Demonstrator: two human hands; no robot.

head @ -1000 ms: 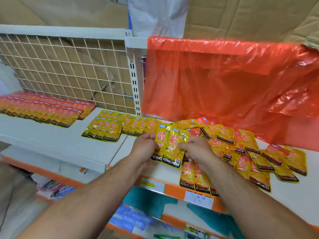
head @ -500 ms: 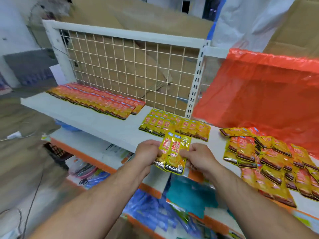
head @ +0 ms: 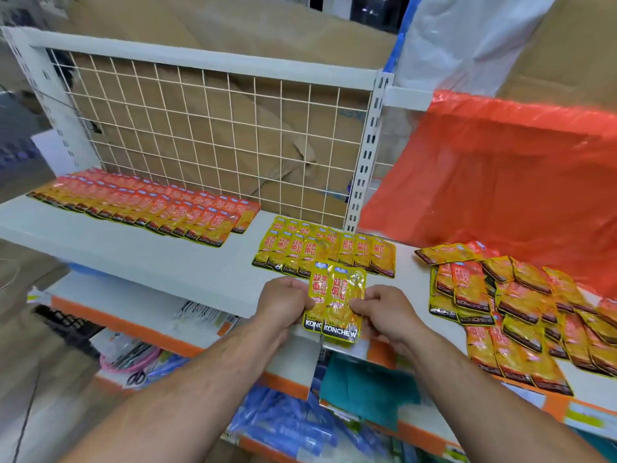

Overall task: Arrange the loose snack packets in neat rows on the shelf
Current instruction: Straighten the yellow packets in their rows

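Your left grip (head: pixel 283 305) and right grip (head: pixel 387 312) are both closed on the same pair of yellow KONCHEW snack packets (head: pixel 344 295). The left grip pinches the pair's left edge with curled fingers. The right grip pinches its right edge, the thumb lying on the front face. The two packets overlap side by side, printed faces towards you and the brand name at the bottom. You hold them over the front edge of the white shelf (head: pixel 167 252), just in front of the neat yellow rows (head: pixel 320 248).

Those yellow rows lie flat near the slotted upright post (head: pixel 367 155), each packet overlapping the next. Well apart to the left, further along the same shelf, longer rows of red-orange packets (head: pixel 150 205) lie against the wire mesh back panel (head: pixel 217 135).

To your right, the loose pile of packets (head: pixel 517 309) sprawls across the next shelf section, the packets turned at all angles and stacked on one another, some reaching the front edge. A red plastic bag (head: pixel 500 168) hangs behind and above that pile. Brown cardboard (head: pixel 233 28) shows through and above the mesh.

Below your forearms, the lower shelf holds blue packets (head: pixel 283 429) and a teal item (head: pixel 364 385), behind orange edge strips (head: pixel 133 329).
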